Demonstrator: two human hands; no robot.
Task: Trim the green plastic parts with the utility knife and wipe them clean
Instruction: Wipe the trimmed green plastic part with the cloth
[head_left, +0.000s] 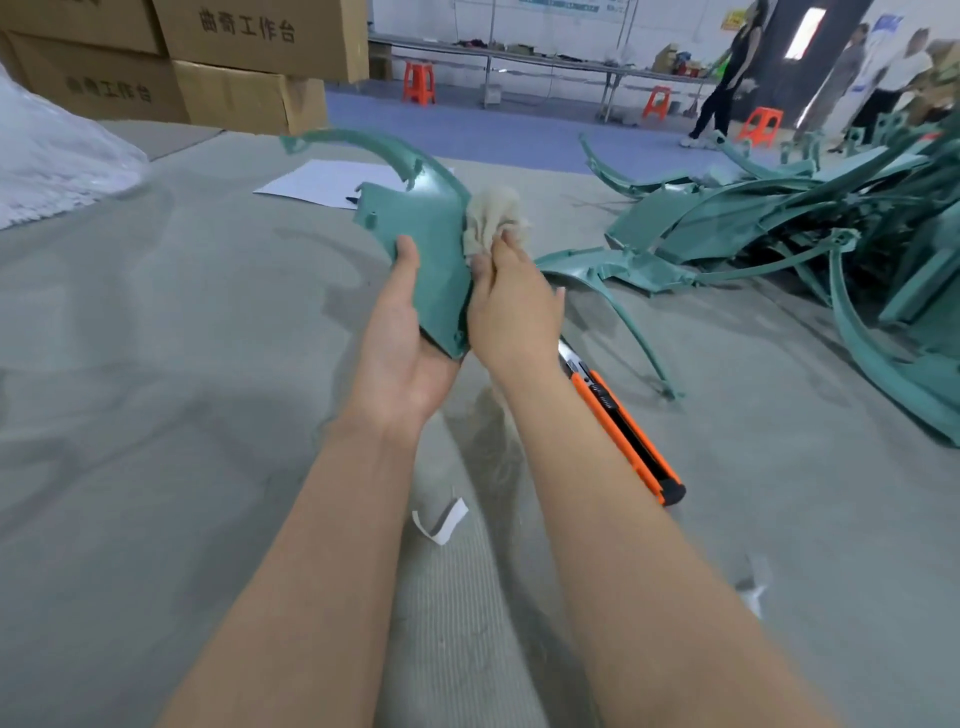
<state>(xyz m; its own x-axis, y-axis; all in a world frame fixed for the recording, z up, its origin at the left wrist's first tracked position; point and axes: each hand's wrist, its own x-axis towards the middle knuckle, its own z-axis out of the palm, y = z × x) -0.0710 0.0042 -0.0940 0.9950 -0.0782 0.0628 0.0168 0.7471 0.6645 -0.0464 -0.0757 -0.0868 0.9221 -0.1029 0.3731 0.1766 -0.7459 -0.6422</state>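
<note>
While the left hand (400, 338) is cradling the green plastic part (415, 208) from below w/ thumb lying on its face, the right hand (511, 306) is pinching a beige cloth (491, 215) and pressing it to the part's right edge, above the table (156, 364). Part is looking light, thin & stiff, prob. flexing along its long curved arm, so gripping the broad lower panel is seeming safest. Utility knife (623, 431) is lying just beside the right forearm; pile of green parts (779, 223) is sitting further right.
</note>
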